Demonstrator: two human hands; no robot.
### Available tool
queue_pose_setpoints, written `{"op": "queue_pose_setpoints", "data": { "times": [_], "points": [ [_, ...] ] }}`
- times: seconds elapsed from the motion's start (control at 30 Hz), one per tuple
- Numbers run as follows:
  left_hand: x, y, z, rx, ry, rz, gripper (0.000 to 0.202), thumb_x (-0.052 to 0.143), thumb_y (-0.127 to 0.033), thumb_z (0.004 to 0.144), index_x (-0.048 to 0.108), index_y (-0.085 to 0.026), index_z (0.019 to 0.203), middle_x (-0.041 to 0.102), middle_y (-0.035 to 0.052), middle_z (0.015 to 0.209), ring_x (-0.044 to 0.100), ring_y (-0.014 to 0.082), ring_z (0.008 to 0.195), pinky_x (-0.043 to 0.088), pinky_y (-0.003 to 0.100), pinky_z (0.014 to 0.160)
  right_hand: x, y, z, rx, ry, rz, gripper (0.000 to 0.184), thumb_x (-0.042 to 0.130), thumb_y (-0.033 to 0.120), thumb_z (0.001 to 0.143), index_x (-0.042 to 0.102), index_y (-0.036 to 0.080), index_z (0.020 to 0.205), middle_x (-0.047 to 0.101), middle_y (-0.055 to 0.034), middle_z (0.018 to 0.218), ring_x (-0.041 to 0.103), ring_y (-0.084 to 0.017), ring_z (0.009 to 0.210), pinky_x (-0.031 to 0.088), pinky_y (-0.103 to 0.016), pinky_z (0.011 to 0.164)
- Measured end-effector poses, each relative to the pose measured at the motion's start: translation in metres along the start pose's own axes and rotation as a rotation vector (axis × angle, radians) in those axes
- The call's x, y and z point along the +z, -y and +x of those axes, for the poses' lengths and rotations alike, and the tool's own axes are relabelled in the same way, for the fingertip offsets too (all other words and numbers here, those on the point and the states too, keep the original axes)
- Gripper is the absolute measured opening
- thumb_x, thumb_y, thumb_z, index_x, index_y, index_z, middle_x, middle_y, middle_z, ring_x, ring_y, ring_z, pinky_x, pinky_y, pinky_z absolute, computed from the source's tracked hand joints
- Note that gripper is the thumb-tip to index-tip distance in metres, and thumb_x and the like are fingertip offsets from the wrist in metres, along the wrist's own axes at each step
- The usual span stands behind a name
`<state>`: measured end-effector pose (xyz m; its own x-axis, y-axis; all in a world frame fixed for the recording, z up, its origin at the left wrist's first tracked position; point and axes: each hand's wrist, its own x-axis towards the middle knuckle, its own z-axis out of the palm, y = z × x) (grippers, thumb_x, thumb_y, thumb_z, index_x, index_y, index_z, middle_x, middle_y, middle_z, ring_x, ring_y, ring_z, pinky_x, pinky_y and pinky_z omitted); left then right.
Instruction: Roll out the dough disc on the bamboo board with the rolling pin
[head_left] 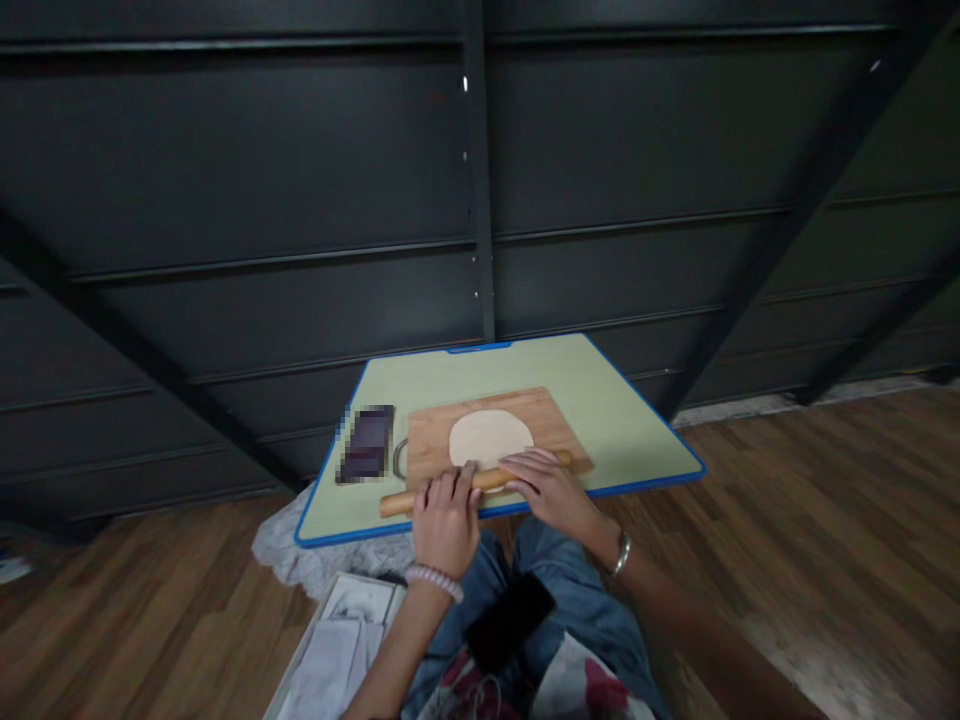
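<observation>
Below the frame's centre, the left hand (pixel 448 520) and right hand (pixel 553 492) held the pin (pixel 491 479) across the dough (pixel 490 436) on the board (pixel 429 440).

Board (pixel 431 437): light-brown wood, rectangular, lying flat; looped metal handle (pixel 400 460) at its left edge.
Dough (pixel 491 436): pale, rolled thin, rounded outline, surface looks smooth; lies flat on the middle of the board, near margin beneath the pin.
Rolling pin (pixel 491 480): plain wood, slim; slants across the board's near side, left end projecting beyond the board.
</observation>
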<state>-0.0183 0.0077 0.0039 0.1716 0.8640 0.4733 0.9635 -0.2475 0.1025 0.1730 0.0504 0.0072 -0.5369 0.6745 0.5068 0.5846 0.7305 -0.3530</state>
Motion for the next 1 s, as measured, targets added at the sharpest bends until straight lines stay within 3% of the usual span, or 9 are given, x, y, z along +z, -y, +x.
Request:
{"op": "queue_pose_setpoints", "data": {
  "times": [0.17, 0.3, 0.4, 0.53, 0.73, 0.9, 1.0],
  "points": [
    [0.005, -0.004, 0.012, -0.052, -0.011, 0.103, 0.048, 0.036, -0.031, 0.093, 0.044, -0.009, 0.135, 0.050, 0.0155, 0.136, 0.042, 0.0299, 0.126, 0.030, 0.047, 0.104, -0.005, -0.001, 0.018, -0.013, 0.109, -0.140, 0.040, 0.044, 0.018, 0.092, 0.049, 0.016, 0.132, 0.053, -0.0109, 0.135, 0.043, -0.019, 0.127, 0.031, -0.042, 0.109],
    [0.005, 0.002, 0.027, -0.038, 0.044, 0.108, 0.054, 0.038, -0.041, 0.092, 0.043, -0.011, 0.137, 0.046, 0.0153, 0.140, 0.038, 0.0312, 0.131, 0.030, 0.047, 0.105, -0.005, -0.004, 0.034, -0.017, 0.128, -0.219, 0.048, 0.047, 0.033, 0.092, 0.044, 0.012, 0.135, 0.046, -0.0140, 0.141, 0.037, -0.023, 0.132, 0.024, -0.045, 0.112],
    [0.003, 0.007, 0.040, -0.018, 0.095, 0.091, 0.053, 0.038, -0.039, 0.091, 0.044, -0.013, 0.137, 0.046, 0.0141, 0.141, 0.039, 0.0307, 0.130, 0.030, 0.048, 0.105, -0.003, -0.011, 0.046, -0.014, 0.143, -0.233, 0.050, 0.045, 0.040, 0.093, 0.046, 0.012, 0.134, 0.048, -0.0139, 0.139, 0.036, -0.022, 0.133, 0.022, -0.043, 0.112],
    [0.007, 0.016, 0.061, 0.010, 0.158, 0.032, 0.048, 0.034, -0.035, 0.093, 0.049, -0.014, 0.133, 0.048, 0.0123, 0.140, 0.039, 0.0278, 0.131, 0.030, 0.047, 0.107, 0.000, -0.022, 0.064, -0.013, 0.190, -0.253, 0.050, 0.039, 0.044, 0.095, 0.048, 0.013, 0.133, 0.050, -0.0124, 0.138, 0.037, -0.021, 0.132, 0.026, -0.038, 0.110],
    [0.023, 0.032, 0.096, -0.054, 0.253, -0.002, 0.047, 0.025, -0.037, 0.096, 0.053, -0.016, 0.126, 0.051, 0.0102, 0.137, 0.039, 0.0250, 0.131, 0.037, 0.043, 0.103, 0.009, -0.034, 0.091, 0.050, 0.194, -0.344, 0.042, 0.031, 0.029, 0.098, 0.050, 0.012, 0.131, 0.054, -0.0138, 0.133, 0.043, -0.022, 0.129, 0.030, -0.039, 0.106],
    [0.033, 0.041, 0.123, -0.057, 0.295, 0.007, 0.043, 0.023, -0.036, 0.096, 0.055, -0.016, 0.117, 0.058, 0.0118, 0.125, 0.047, 0.0232, 0.122, 0.040, 0.041, 0.098, 0.015, -0.042, 0.115, 0.143, 0.197, -0.340, 0.040, 0.028, 0.029, 0.099, 0.049, 0.013, 0.129, 0.060, -0.0149, 0.125, 0.050, -0.022, 0.122, 0.036, -0.036, 0.100],
    [0.034, 0.044, 0.135, -0.041, 0.304, 0.027, 0.040, 0.023, -0.034, 0.096, 0.057, -0.017, 0.108, 0.063, 0.0104, 0.115, 0.053, 0.0229, 0.113, 0.034, 0.047, 0.102, 0.016, -0.047, 0.127, 0.215, 0.243, -0.355, 0.040, 0.026, 0.032, 0.100, 0.052, 0.014, 0.123, 0.063, -0.0152, 0.117, 0.056, -0.022, 0.113, 0.039, -0.035, 0.094]
  ]
}}
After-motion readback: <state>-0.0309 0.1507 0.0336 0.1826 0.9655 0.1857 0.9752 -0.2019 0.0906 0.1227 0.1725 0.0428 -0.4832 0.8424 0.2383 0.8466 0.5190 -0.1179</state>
